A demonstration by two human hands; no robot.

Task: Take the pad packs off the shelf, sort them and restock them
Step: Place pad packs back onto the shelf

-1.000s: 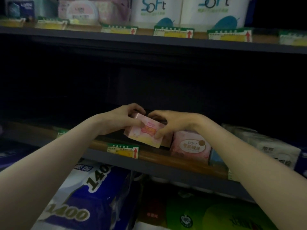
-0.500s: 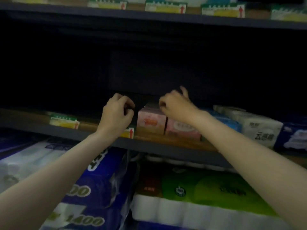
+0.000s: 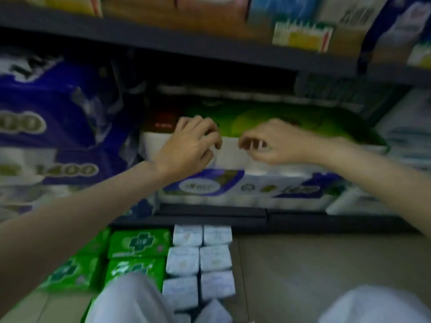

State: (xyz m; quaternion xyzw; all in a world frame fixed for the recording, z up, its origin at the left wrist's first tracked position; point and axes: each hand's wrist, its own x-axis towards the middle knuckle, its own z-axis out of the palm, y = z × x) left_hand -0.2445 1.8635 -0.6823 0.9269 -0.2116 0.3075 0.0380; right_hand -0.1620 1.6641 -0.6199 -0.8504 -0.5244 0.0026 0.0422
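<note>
**Pad packs sorted on floor, both hands holding nothing**

Pad packs are lying on the floor in the lower centre of the frame, in two groups that are touching side by side. Green pad packs (image 3: 139, 244) are sitting at lower left, stacked in rows, partly hidden behind the left forearm and a pale trouser knee (image 3: 130, 299). Pale blue pad packs (image 3: 202, 257) are lying just to their right in two neat columns, running from the foot of the shelving down to the bottom edge.

Left hand (image 3: 189, 145) is hovering at centre frame, fingers loosely curled, gripping nothing. Right hand (image 3: 270, 143) is hovering just beside it, apart, fingers likewise loosely curled inward and carrying nothing. Both are showing in front of a green-topped tissue roll pack (image 3: 291, 127) on the lowest shelf level; whether either is touching it cannot be told.

A purple "1400" roll pack (image 3: 58, 127) is filling the left of the frame. A white and purple roll pack (image 3: 245, 190) is sitting under the green one. A dark shelf edge (image 3: 186, 46) is crossing the upper frame, with a blurred price label (image 3: 302, 36) at upper right. A second knee (image 3: 373, 304) is showing at lower right
</note>
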